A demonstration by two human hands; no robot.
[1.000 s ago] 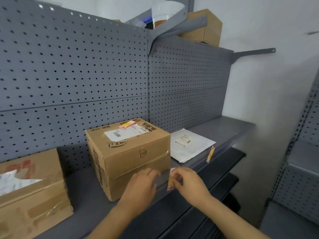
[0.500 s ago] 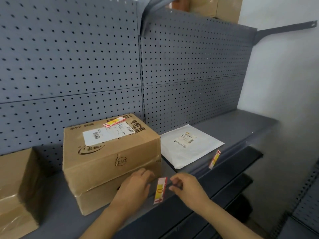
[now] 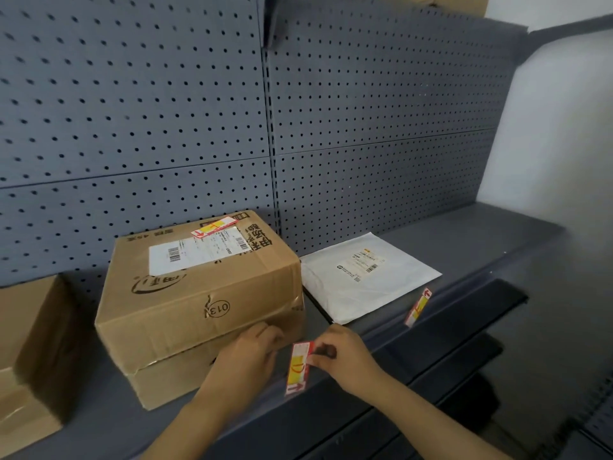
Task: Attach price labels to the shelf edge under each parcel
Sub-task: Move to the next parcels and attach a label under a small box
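On the grey shelf sat a taped-shut cardboard box. Below it, the right hand pinched a price label; the left hand lay flat, fingers together.

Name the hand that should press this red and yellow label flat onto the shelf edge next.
Probably the left hand. It rests free beside the red and yellow price label, against the brown cardboard box, while the right hand is pinching the label's upper edge against the grey metal shelf edge.

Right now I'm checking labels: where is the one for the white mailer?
In the head view, right of centre: the price label hangs on the shelf edge, just below the white mailer's right corner.
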